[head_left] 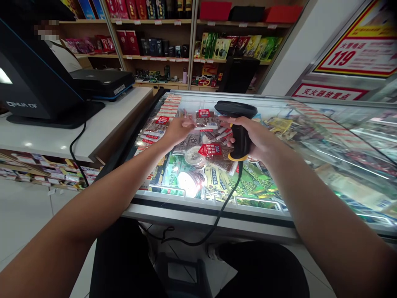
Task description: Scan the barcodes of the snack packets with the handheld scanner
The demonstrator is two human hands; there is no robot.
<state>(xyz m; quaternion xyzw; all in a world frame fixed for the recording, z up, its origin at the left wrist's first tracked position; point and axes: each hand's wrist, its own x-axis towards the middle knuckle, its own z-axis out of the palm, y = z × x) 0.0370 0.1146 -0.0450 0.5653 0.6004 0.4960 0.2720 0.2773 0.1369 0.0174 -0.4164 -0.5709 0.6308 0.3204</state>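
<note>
My right hand (256, 138) grips the handle of a black barcode scanner (237, 124) with a yellow base, whose cable hangs down to the floor. My left hand (176, 130) pinches the left end of a small clear snack packet (205, 123) with a red label, held just under the scanner head. Both hands hover over the glass lid of a chest freezer (325, 136). More red-labelled snack packets (214, 151) lie on the glass below.
A white counter (102, 124) at left carries a black till screen (27, 82) and a flat black device (101, 82). A person in white stands behind it. Shelves of boxed goods (173, 45) line the back wall. A red sign (362, 49) hangs at right.
</note>
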